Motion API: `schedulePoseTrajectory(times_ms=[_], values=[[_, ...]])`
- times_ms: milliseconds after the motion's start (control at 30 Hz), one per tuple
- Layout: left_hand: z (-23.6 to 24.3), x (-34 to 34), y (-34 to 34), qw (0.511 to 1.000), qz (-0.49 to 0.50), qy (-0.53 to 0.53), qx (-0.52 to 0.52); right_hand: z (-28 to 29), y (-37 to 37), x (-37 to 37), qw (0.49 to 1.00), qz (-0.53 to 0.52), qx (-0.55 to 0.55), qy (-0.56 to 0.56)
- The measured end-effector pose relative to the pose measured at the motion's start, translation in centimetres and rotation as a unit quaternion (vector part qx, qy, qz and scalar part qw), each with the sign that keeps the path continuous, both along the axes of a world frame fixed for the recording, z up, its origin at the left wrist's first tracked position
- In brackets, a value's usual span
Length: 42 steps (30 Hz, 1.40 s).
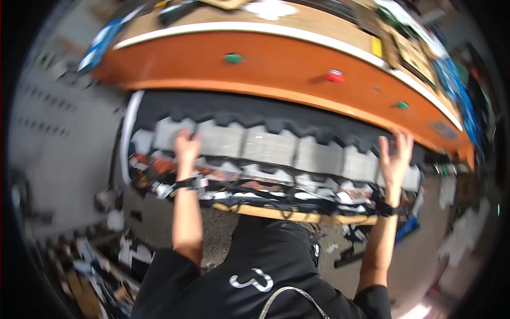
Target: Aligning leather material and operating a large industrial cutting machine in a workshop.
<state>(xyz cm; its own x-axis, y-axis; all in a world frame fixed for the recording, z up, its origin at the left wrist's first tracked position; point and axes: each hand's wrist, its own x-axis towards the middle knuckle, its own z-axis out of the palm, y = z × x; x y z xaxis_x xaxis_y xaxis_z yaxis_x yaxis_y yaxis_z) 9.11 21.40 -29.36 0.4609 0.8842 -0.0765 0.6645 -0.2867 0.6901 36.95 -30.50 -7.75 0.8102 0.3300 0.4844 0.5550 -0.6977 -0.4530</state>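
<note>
The left hand (187,146) is over a row of grey panels (270,146). The right hand (396,153) is splayed near the orange bench front (281,61).

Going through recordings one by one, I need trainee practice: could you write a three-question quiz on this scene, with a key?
1. Of the three fittings in a row on the orange panel, what colour is the middle fitting?
2. True or false: two dark wristbands are visible.
3. Which appears nearer the panel: A, left hand; B, right hand?
Key: 1 red; 2 true; 3 B.
</note>
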Motion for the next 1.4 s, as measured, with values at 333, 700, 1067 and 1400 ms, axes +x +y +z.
schedulePoseTrajectory(times_ms=[333,700,1067,1400], values=[[0.8,0.7,-5.7,0.975,-0.140,0.040,0.171,-5.3,-26.6,-4.0,0.924,-0.295,-0.180,0.166],[10.5,-1.6,-28.4,0.882,-0.431,0.142,0.129,-18.3,-48.4,11.7,0.868,-0.385,0.081,0.303],[3.3,-0.4,-45.9,0.935,-0.311,0.114,0.130,-23.6,-52.6,25.1,0.864,-0.270,0.074,0.419],[-2.2,4.6,-48.4,0.945,-0.077,0.034,0.317,-21.1,-50.2,26.7,0.826,-0.205,0.223,0.475]])
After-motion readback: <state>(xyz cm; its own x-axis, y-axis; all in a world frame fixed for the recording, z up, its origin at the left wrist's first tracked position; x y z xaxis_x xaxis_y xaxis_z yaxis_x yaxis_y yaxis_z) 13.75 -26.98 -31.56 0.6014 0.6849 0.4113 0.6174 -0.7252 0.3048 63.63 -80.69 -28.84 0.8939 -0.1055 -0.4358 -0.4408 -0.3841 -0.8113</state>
